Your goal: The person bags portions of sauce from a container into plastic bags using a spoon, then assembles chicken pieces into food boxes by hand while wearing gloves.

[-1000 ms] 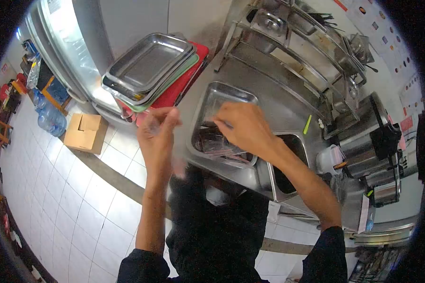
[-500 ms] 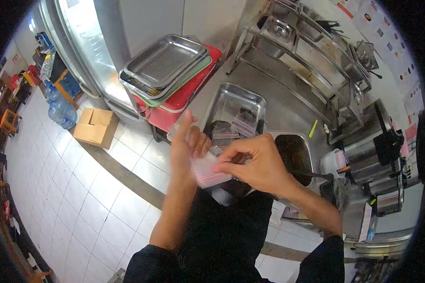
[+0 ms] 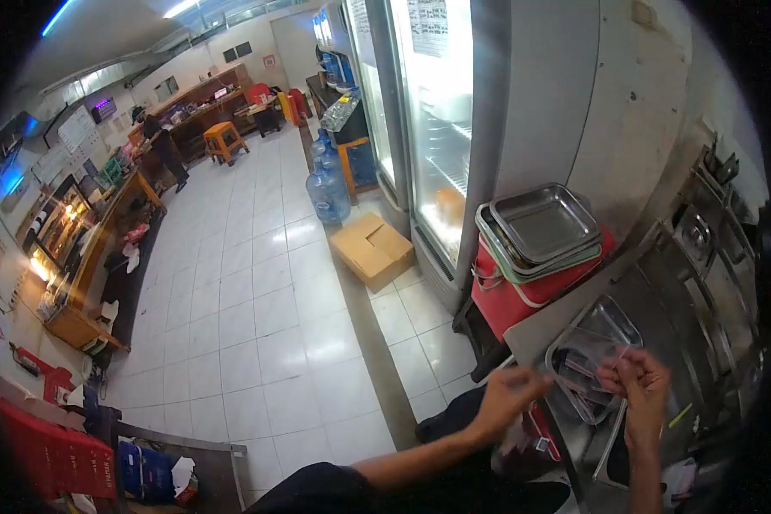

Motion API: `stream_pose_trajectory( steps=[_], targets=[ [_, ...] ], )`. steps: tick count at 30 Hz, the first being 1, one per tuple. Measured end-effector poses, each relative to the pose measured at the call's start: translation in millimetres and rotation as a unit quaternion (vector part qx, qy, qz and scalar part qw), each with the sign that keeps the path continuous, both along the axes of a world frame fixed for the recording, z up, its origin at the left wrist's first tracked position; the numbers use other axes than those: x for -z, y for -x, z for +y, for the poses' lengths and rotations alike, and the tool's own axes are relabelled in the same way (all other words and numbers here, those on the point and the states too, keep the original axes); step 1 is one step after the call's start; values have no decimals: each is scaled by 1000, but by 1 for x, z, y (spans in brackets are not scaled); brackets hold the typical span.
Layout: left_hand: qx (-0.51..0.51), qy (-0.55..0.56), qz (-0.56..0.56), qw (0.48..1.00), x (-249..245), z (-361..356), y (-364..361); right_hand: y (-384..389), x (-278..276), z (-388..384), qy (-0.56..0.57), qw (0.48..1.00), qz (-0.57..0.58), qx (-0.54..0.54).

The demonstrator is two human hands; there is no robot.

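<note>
And here's the bench [image 3: 540,334], a grey metal one, its bare surface showing at the left end and again between the things farther in. Near that left end, there's the rectangular metal tray [image 3: 627,319], lying flat, well inside the corner, its long side running from the front edge toward the back. Over to the back edge now, and it's a metal rack [image 3: 701,291] standing along it! Right of the tray, toward the front edge, a dark, steel-rimmed basin [image 3: 606,450] sits partly in view. Beyond it, nearer the back, lies a slim bright-green object [image 3: 680,416], too small to identify.
</note>
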State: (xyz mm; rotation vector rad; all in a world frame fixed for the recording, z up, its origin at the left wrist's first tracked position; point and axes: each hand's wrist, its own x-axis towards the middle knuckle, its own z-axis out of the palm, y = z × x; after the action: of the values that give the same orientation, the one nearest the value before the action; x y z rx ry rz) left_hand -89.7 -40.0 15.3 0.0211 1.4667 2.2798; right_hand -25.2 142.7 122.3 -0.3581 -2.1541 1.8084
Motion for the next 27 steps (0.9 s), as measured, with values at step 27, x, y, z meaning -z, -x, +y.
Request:
stream_pose_trajectory(
  steps=[27],
  targets=[
    [236, 203, 543, 779, -56, 1, -4, -41, 19, -19, -536, 825, 42, -177]
  ],
)
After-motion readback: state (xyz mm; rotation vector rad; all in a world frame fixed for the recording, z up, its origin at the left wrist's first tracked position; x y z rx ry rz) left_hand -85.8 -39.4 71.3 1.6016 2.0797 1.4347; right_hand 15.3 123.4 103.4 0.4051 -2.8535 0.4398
